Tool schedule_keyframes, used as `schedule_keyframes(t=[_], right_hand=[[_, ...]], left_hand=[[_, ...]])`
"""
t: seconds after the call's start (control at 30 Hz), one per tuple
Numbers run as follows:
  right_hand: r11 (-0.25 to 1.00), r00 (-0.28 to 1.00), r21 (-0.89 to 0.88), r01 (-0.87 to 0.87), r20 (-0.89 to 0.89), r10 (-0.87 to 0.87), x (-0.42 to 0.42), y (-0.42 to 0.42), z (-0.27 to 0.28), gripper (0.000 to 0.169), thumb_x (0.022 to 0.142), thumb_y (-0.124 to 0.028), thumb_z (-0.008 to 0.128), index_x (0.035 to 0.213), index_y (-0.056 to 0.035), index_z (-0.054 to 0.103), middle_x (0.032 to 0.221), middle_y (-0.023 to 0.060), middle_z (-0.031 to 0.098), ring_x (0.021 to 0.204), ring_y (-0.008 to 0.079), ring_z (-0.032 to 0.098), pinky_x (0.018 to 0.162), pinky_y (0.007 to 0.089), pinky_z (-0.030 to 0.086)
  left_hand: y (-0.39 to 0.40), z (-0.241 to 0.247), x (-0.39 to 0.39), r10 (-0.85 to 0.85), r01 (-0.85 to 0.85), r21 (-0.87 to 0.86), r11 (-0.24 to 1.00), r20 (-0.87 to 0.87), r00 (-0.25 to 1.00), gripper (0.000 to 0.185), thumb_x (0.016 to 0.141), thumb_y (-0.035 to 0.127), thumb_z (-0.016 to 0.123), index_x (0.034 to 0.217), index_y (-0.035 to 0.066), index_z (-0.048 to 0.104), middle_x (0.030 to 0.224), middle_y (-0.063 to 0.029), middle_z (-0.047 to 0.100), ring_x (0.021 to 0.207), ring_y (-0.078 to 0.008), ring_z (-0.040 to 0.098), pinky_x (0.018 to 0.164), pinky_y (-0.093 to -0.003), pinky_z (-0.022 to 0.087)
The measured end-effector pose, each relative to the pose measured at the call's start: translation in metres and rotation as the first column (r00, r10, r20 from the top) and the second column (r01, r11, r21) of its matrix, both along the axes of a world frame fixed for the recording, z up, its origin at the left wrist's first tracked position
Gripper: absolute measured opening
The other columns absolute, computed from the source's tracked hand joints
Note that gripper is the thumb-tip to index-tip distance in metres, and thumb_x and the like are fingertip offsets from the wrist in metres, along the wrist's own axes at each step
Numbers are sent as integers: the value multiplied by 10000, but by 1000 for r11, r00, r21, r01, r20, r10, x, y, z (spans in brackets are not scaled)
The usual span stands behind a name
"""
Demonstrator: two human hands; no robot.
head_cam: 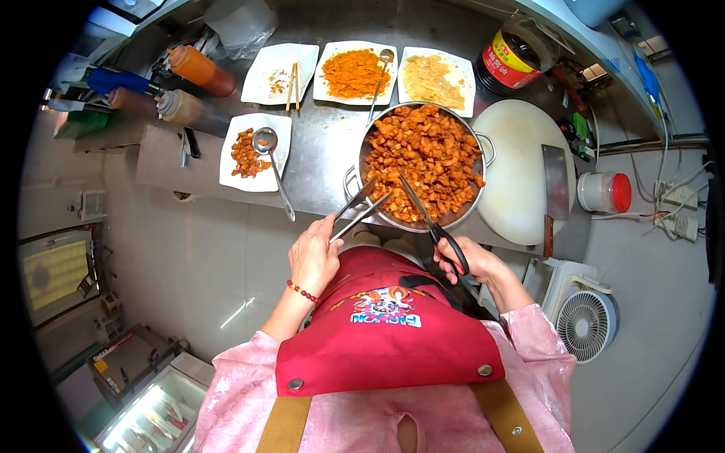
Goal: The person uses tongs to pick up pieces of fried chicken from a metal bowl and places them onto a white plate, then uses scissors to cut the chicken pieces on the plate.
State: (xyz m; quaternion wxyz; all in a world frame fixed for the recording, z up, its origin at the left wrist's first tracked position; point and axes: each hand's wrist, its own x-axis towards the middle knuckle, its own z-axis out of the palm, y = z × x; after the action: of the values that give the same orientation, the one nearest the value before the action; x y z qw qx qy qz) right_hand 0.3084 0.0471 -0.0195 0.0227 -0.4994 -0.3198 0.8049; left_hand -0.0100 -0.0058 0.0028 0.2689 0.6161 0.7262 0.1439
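Observation:
A wide two-handled metal pan [483,187], heaped with small browned chunks of food [427,156], sits at the front edge of the steel table. My left hand [314,252] grips metal tongs [358,215], whose two arms are apart and reach over the pan's near left rim. In my right hand [467,260] are black-handled scissors [419,201]; their blades point into the food near its front. Whether the blade tips touch a chunk is hard to tell. Left of the pan, a white square plate [226,175] holds similar chunks [246,158] and a metal ladle [273,158].
Behind the pan stand three white plates, one with chopsticks [292,88], one with orange minced food [354,73], one with pale slices [433,82]. Rightward lie a round cutting board [510,170] and a cleaver [555,181]. Sauce bottles [201,71] are at left, a large jar [512,56] at back right.

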Motion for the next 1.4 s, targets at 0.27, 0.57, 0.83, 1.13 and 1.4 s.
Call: schedule_keyframes(t=[0.27,0.57,0.83,1.13,1.4], right_hand=[[994,987,-19,111,-114,-113,19,-37,4,413,1002,-413,560,895,-14,562,631,11,525,480,132,540,456,274,452],[992,976,-3,128,-179,-126,42,-54,-3,259,994,-267,542,914,-22,568,649,24,524,508,134,541,460,272,445],[993,996,122,11,-92,0,45,-60,-7,150,951,-182,622,949,-43,565,751,18,550,581,118,551,514,259,465],[974,983,136,-182,13,182,73,-54,-3,251,929,-295,649,1027,-91,542,840,-27,543,736,76,516,641,242,472],[970,985,180,-161,-32,169,75,-50,-4,278,927,-342,669,966,-87,566,740,-35,520,665,68,508,590,235,454]], left_hand=[[7,-14,4,95,-48,-188,981,250,964,468,833,87,695,1294,76,611,1029,-115,694,861,-293,669,766,-374,519],[8,-16,1,464,33,-542,840,747,476,471,883,-12,637,1346,-36,556,1049,-70,685,788,-107,600,707,-239,503],[2,-8,7,420,-13,-507,862,697,581,420,874,-4,652,1293,19,626,1023,-55,708,739,-104,606,662,-238,490],[2,8,5,-227,207,172,963,106,968,382,793,-11,680,1156,108,696,1009,-92,715,874,-287,678,785,-355,528],[7,15,0,-347,344,299,890,-44,937,375,776,-28,655,1122,112,698,1015,-68,722,826,-286,666,745,-374,518]])
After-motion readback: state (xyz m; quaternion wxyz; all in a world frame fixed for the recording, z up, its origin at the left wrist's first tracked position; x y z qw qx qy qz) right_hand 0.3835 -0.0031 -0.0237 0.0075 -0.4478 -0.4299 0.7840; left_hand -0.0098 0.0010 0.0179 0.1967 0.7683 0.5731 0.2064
